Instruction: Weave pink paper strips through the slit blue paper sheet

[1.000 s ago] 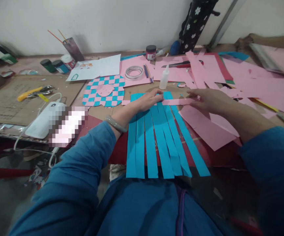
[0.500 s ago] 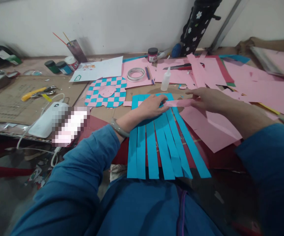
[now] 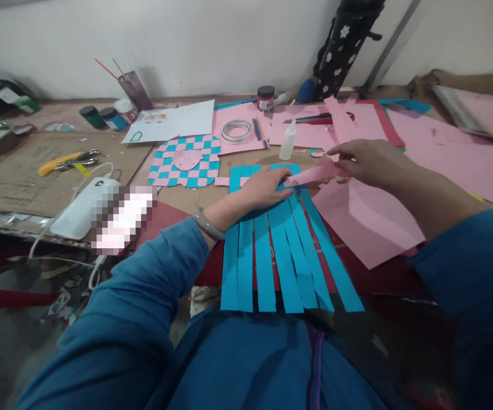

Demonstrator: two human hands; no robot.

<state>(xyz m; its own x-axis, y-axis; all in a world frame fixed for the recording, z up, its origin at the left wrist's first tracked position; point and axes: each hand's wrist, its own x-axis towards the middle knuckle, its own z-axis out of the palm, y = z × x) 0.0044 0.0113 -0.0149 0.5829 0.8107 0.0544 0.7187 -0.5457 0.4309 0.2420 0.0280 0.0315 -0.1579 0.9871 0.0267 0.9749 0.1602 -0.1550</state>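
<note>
One pink strip (image 3: 312, 173) — in right hand (image 3: 372, 162)

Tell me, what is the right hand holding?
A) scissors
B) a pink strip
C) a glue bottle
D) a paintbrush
B. The right hand pinches a pink strip just above the blue strips.

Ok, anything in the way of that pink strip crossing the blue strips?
Only the left hand, lying flat on the blue strips, right at the tip of the pink strip held in the right hand.
</note>
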